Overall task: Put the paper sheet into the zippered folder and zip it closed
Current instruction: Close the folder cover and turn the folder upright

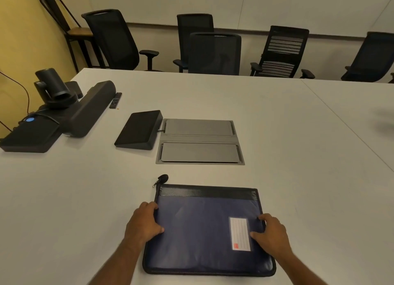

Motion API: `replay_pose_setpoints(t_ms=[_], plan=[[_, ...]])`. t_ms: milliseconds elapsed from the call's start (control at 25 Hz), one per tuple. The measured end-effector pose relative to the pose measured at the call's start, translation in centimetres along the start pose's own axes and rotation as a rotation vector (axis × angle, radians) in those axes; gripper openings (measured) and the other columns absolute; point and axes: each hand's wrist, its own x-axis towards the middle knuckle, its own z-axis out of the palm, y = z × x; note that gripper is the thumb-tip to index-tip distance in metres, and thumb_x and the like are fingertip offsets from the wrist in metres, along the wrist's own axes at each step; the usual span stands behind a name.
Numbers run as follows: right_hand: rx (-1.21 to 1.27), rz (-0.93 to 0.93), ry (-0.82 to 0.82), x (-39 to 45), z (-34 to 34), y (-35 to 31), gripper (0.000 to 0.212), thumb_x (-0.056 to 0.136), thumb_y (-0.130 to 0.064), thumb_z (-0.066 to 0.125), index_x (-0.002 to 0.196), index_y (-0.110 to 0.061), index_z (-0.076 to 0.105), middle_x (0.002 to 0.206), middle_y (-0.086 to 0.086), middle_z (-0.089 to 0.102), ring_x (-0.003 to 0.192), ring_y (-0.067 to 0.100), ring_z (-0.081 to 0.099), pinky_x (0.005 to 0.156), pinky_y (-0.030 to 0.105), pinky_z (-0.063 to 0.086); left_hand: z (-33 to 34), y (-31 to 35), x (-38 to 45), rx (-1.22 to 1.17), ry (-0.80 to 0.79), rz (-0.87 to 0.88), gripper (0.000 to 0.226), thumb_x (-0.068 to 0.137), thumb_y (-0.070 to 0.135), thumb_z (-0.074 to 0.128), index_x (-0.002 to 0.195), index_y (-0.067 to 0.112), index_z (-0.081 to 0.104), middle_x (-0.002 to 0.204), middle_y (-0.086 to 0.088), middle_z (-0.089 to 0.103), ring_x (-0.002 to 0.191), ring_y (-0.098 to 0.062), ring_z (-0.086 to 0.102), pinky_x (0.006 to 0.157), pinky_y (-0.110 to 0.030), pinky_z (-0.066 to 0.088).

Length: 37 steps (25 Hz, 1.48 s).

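A dark blue zippered folder (200, 229) with black trim lies flat on the white table (85, 189) right in front of me. A white label with a red corner (239, 233) sits on its right part. The zipper pull (158, 180) sticks out at the far left corner. My left hand (145, 222) grips the folder's left edge, fingers curled over it. My right hand (271, 231) holds the right edge beside the label. No loose paper sheet shows anywhere.
A grey cable hatch (200, 142) is set into the table beyond the folder, with a black touch panel (139, 130) to its left. Conference camera, speaker bar (89, 110) and a remote (115, 100) occupy the far left. Black office chairs (215, 52) line the far side.
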Motion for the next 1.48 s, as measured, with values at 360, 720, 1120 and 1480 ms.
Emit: replay_pose_setpoints(t_ms=[360, 720, 1120, 1480], plan=[[-0.549, -0.793, -0.187, -6.1, 3.8, -5.0, 0.082, 0.059, -0.082, 0.058, 0.132, -0.044, 0.047, 0.144, -0.010, 0.049, 0.128, 0.014, 0.051, 0.099, 0.034, 0.047, -0.6, 6.4, 4.2, 0.326, -0.074, 0.394, 0.079, 0.079, 0.057, 0.065, 0.144, 0.025, 0.034, 0.148, 0.001, 0.037, 0.135, -0.022, 0.033, 0.109, -0.040, 0.035], [-0.726, -0.847, -0.475, -5.7, 6.6, -5.8, 0.070, 0.073, -0.071, 0.061, 0.132, -0.040, 0.043, 0.142, -0.008, 0.051, 0.126, 0.020, 0.054, 0.094, 0.050, 0.050, 1.3, 7.6, 6.7, 0.553, -0.200, 0.339, 0.089, 0.090, 0.055, 0.055, 0.154, 0.029, -0.001, 0.163, -0.008, 0.003, 0.149, -0.032, -0.003, 0.117, -0.058, 0.003], [-0.726, -0.949, -0.310, -4.4, 5.3, -4.8, 0.061, 0.059, -0.080, 0.060, 0.112, -0.051, 0.055, 0.118, -0.025, 0.066, 0.103, 0.002, 0.067, 0.075, 0.028, 0.059, 1.5, 6.4, 6.6, 0.505, -0.137, 0.257, 0.093, 0.070, 0.067, 0.067, 0.144, 0.024, 0.029, 0.142, -0.006, 0.039, 0.131, -0.028, 0.038, 0.110, -0.049, 0.031], [-0.666, -0.865, -0.287, -1.1, 2.3, -1.7, 0.070, 0.069, -0.015, 0.062, 0.132, -0.035, 0.039, 0.159, -0.016, 0.017, 0.148, 0.015, 0.012, 0.116, 0.042, 0.010, 1.7, 5.2, 3.8, 0.427, -0.137, 0.096, 0.080, 0.067, 0.070, 0.064, 0.127, 0.024, 0.040, 0.122, -0.003, 0.053, 0.106, -0.022, 0.057, 0.085, -0.034, 0.050]])
